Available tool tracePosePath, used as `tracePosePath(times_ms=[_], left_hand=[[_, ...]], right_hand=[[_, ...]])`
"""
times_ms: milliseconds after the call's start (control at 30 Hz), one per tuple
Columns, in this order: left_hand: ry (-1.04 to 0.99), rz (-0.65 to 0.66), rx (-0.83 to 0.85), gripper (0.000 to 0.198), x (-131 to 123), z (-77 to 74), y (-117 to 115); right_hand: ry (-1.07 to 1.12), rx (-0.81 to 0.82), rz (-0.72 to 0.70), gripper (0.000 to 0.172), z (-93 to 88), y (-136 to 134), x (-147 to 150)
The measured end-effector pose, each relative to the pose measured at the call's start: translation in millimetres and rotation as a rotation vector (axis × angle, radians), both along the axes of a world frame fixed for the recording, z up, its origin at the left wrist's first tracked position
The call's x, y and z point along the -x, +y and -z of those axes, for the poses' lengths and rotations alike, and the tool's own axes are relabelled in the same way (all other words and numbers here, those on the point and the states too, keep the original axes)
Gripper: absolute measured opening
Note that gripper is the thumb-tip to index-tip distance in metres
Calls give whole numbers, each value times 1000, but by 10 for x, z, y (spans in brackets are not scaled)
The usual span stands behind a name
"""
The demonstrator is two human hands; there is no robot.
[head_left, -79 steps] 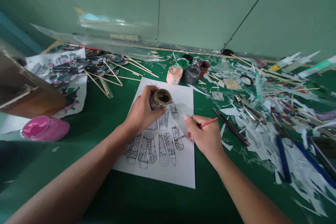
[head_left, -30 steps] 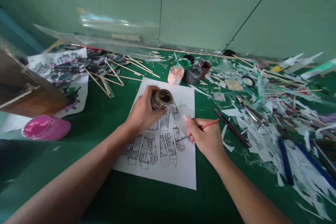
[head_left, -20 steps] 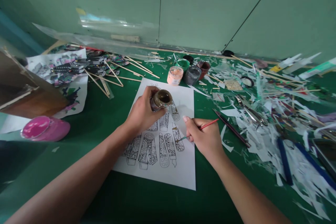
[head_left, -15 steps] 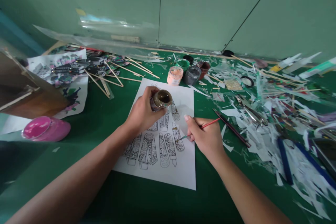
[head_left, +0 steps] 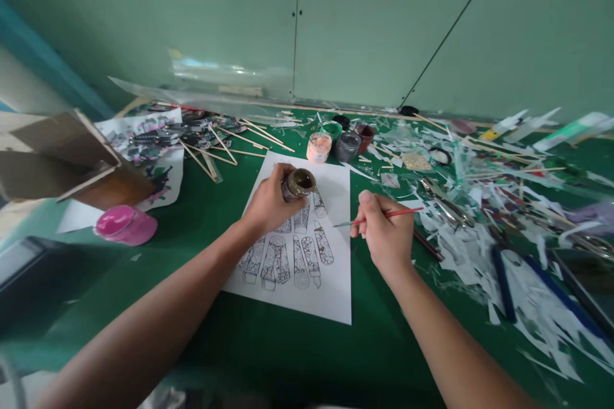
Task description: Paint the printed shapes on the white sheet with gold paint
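The left hand (head_left: 272,199) grips an open brown jar (head_left: 300,184), fingers wrapped around its side and the mouth facing upward, above the upper part of a white sheet (head_left: 336,300) printed with patterned, outlined shapes; whether the jar's base meets the paper cannot be told; the right hand (head_left: 386,227) pinches a thin red brush (head_left: 405,211) between thumb and fingers, beside the sheet's right edge, with the brush tip reaching over the paper just to the right of the rightmost shapes, one of which bears small brownish marks; contact between tip and paper is too fine to tell; the sheet lies flat on a green table (head_left: 192,223); just beyond its top edge stand a peach jar (head_left: 318,148), a green jar (head_left: 332,129), a dark grey jar (head_left: 347,148) and a dark red jar (head_left: 365,138), close together; on the left are thin wooden sticks (head_left: 197,160), a pink container (head_left: 137,227) and a cardboard box (head_left: 93,169); on the right, metal pliers (head_left: 446,203) lie among white paper scraps (head_left: 472,271).
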State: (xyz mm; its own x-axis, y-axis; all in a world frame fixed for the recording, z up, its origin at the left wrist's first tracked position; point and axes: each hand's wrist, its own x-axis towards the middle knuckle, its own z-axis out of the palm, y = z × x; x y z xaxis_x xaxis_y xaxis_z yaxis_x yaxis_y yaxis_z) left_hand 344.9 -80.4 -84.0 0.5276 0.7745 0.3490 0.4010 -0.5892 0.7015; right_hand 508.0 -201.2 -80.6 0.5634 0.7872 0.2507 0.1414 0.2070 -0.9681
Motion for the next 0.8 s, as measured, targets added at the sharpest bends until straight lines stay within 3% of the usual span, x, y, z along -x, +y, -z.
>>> tracePosePath(times_ms=[167,300,400,533,700,800], left_hand=[[-46,-17,-156,48,61,-156,-96],[-126,-69,-167,49,183,-187,-321],[-150,-38,-128,49,265,-164,-464],[-139,2,-125,47,312,-193,-522],[-107,137,-191,46,297,-205,-497],[-71,170,-215,47,291,-174,-484]], right_hand=[[237,-173,33,50,-81,19,39],[319,-250,-46,57,-170,-63,156],[231,-300,-67,45,-194,-161,257],[80,-306,-53,42,-174,-230,328],[-71,-178,-163,37,-130,-209,357],[-89,-133,-150,37,-123,-198,351]])
